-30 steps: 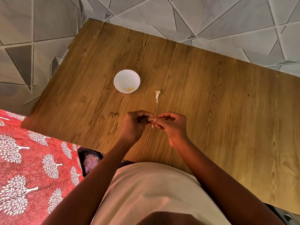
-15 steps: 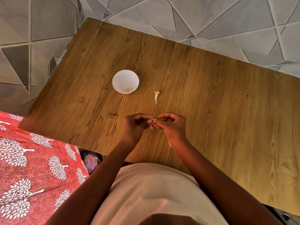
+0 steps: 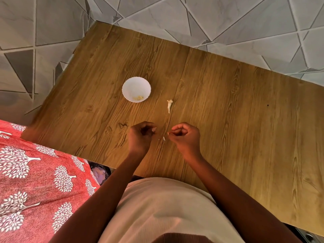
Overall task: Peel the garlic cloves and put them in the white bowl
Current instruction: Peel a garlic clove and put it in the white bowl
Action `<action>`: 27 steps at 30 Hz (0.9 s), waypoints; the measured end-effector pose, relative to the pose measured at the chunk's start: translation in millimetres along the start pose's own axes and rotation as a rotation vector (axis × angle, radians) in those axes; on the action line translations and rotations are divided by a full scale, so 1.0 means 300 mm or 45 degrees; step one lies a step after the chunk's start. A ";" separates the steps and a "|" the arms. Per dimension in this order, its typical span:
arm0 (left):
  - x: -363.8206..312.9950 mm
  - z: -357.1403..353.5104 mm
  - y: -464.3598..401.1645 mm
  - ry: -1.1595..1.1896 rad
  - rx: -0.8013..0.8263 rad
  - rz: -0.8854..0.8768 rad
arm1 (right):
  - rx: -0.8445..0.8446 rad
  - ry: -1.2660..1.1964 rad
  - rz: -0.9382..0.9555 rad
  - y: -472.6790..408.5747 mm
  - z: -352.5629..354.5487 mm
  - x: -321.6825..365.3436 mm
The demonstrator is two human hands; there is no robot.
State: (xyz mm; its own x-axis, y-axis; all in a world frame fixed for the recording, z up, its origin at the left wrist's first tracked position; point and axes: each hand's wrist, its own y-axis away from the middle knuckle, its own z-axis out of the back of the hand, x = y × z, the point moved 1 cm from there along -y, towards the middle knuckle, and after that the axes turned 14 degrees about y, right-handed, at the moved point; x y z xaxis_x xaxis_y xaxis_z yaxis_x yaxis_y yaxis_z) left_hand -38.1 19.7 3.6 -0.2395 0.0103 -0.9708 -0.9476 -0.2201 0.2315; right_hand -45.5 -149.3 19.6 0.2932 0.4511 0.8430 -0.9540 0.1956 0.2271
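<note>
Pulling apart: left hand and right hand, joined moments ago, now separate above table. Both curled; clove hidden, grip contents impossible to tell. Skin flake dropped between. Likely peeled; white bowl, holding peeled garlic, next.

white bowl upright, peeled garlic inside

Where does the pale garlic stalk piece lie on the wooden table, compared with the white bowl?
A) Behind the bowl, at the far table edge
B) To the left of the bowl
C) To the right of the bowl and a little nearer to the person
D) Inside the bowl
C: the garlic stalk piece lies on the table, right of the white bowl and slightly nearer, apart from it.
</note>
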 end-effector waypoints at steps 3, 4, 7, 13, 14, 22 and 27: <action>0.012 0.047 -0.040 -0.253 -0.170 -0.160 | -0.013 0.111 0.032 -0.018 -0.009 -0.022; 0.026 0.066 -0.058 -0.308 -0.207 -0.183 | -0.017 0.142 0.044 -0.027 -0.013 -0.029; 0.078 0.125 -0.106 -0.452 -0.234 -0.228 | 0.002 0.253 0.111 -0.048 -0.024 -0.046; 0.111 0.158 -0.093 -0.435 -0.155 -0.259 | 0.070 0.414 0.272 -0.064 -0.038 -0.077; 0.114 0.163 -0.083 -0.415 -0.158 -0.269 | 0.062 0.439 0.314 -0.065 -0.036 -0.080; 0.156 0.160 0.045 -0.584 -0.069 -0.434 | -0.155 0.687 0.327 -0.026 -0.003 -0.163; 0.183 0.165 0.062 -0.613 0.008 -0.519 | -0.068 0.635 0.360 -0.017 -0.062 -0.134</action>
State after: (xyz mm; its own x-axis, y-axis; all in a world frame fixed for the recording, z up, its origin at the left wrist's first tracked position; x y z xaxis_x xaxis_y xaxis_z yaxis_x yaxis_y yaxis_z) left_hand -79.3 64.5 -42.4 0.0745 0.5302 -0.8446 -0.9837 -0.1000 -0.1496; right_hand -51.4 -152.3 -24.6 0.0332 0.8457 0.5326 -0.9989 0.0454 -0.0097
